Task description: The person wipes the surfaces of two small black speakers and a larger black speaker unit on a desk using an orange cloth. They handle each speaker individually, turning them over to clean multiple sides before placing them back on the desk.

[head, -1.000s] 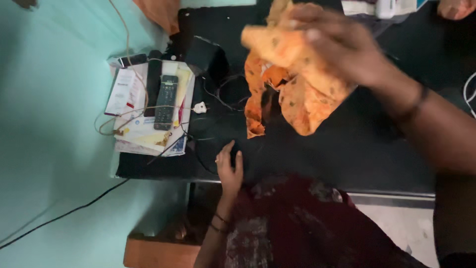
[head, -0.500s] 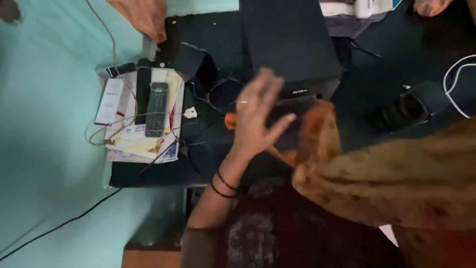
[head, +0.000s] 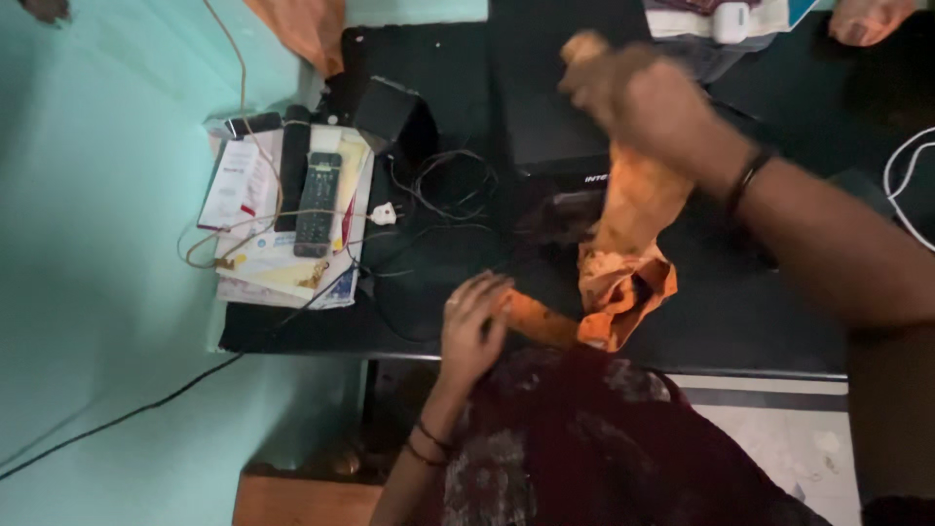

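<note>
Progress: orange cloth [head: 623, 263] is lifted off the black table [head: 740, 321], stretched between both hands; by my reading, handling is midway.
Right hand [head: 638, 97]: upper centre, fist clamped on the cloth's top.
Left hand [head: 472, 326]: lower centre, fingers closed on its lower end.
Texture: soft, crumpled, patterned fabric; boxy black speaker [head: 550, 107] behind.

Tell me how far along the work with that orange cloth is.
Done: nothing looks finished; the orange cloth is bunched, not folded flat. In hand: the right hand grips its upper end above the black speaker box, and the left hand holds its lower end at the black table's front edge. Left: the cloth hangs twisted between the hands, and the remote and papers lie untouched.
</note>
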